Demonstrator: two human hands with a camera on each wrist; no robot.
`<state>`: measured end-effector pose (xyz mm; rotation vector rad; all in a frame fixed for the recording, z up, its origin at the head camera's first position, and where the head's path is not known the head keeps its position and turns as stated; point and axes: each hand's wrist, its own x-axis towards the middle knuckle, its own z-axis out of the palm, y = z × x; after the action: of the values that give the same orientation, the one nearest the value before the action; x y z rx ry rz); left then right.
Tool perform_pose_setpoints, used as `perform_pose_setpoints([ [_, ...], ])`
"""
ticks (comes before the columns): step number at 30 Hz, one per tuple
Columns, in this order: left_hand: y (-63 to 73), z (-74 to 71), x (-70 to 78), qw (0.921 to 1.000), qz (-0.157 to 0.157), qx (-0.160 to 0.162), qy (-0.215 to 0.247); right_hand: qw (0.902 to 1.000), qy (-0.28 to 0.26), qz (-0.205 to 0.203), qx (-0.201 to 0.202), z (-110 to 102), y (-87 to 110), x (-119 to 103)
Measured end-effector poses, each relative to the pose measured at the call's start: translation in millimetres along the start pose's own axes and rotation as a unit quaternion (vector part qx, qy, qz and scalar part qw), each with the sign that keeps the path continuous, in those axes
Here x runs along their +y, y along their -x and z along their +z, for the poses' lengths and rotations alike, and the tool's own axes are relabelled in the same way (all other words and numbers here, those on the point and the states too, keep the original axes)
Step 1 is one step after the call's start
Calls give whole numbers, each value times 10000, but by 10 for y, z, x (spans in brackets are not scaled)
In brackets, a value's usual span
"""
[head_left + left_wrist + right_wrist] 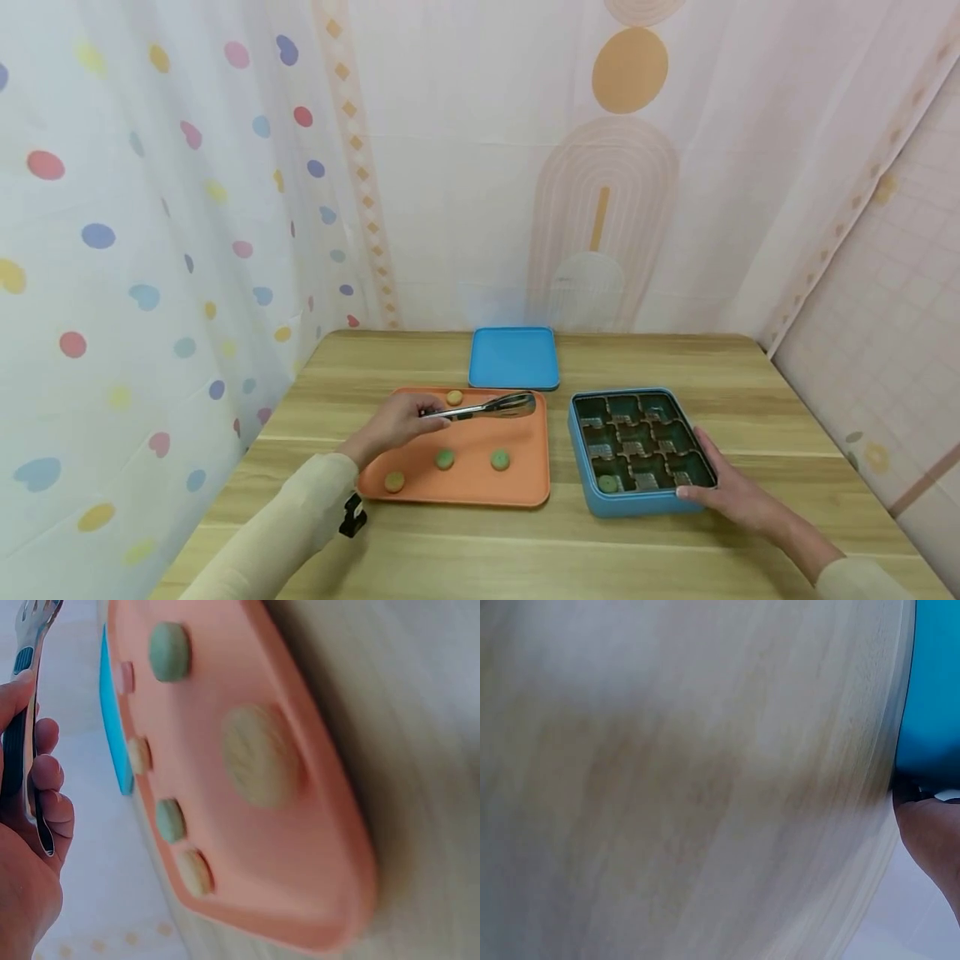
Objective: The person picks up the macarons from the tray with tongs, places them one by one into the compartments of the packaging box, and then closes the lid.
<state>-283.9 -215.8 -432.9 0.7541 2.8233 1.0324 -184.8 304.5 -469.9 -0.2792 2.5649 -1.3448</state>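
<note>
My left hand grips metal tongs with dark handle grips, held over the orange tray. The tongs point right, and nothing shows between their ends. Several macarons lie apart on the tray, among them a green macaron, a yellow macaron and a pink macaron. To the right stands a blue box with a brown divided insert. One green macaron sits in its front left compartment. My right hand holds the box's front right corner, thumb at the rim and fingers along the side.
A blue lid lies flat behind the tray, near the table's back edge. The wooden table carries everything. Patterned curtains hang behind it and at both sides.
</note>
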Motion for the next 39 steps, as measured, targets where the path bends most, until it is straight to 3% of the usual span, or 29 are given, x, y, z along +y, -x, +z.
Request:
perform_pose_setpoints([
  [5,-65,37,163,9999,26,49,-96,10000,-23,-10,29,-3,2,4],
  [20,-301,261,567,9974,303,-463,452,9999,8,-106,123,21,-3,20],
  [25,-347,382,717,9967,416,-460,528,9998,-54,-129,116,20,-6,11],
  [39,-470,807,1075,9901,1142,-666,473,10000,80,17,57,16,11,-26],
])
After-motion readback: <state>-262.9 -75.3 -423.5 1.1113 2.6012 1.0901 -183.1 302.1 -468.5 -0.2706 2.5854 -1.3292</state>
